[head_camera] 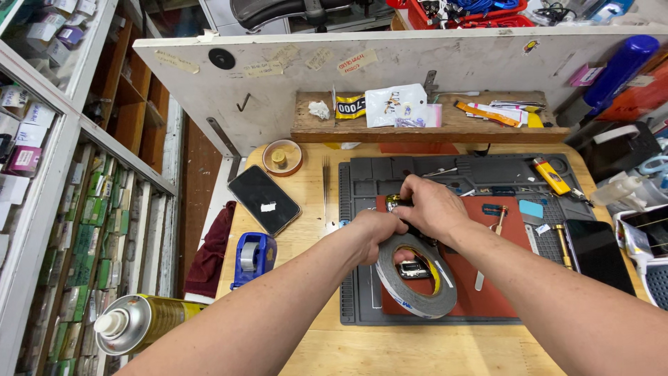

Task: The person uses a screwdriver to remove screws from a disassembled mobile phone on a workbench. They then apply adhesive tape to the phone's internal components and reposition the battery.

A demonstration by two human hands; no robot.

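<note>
At the centre of the frame, the left hand [376,230] grips a large roll of dark tape [416,280], held upright over a red pad [487,278] on a grey work mat [362,278]. The right hand [431,205] pinches a small dark part just above the roll. The mat lies on a round wooden table [313,230]. At left sit a phone [264,198], a blue tape dispenser [253,257] and a spray can [142,322]. A wooden shelf [417,129] crosses the top; stocked shelves fill the left edge.

Head camera looks steeply down, close over the workbench [313,209].
</note>
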